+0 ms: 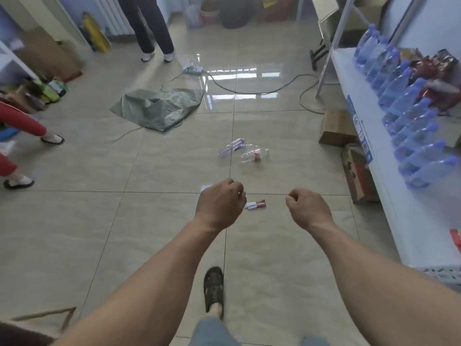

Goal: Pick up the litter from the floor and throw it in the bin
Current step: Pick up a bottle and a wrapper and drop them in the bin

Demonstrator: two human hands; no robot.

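Above the tiled floor [149,221], the left hand [220,204] and right hand [308,208] are loosely curled and hold nothing. A wrapper [255,204] lies between them, and two bottles [245,151] lie farther ahead.

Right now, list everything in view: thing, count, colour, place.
Empty bottles: two, clear, floor centre.
Wrapper: one, red and white, floor between the hands.
Paper scrap: one, white, partly behind left hand.
Sack: one, grey-green, floor ahead left.
Cables: dark, across the far floor.
Cardboard boxes: several, brown, beside the shelf.
Water bottles: many, blue-capped, on the right shelf.
Bystanders: feet and legs, far and left.
Bin: none identifiable.
Left hand: curled, empty.
Right hand: curled, empty.
Sandalled foot: one, bottom centre.
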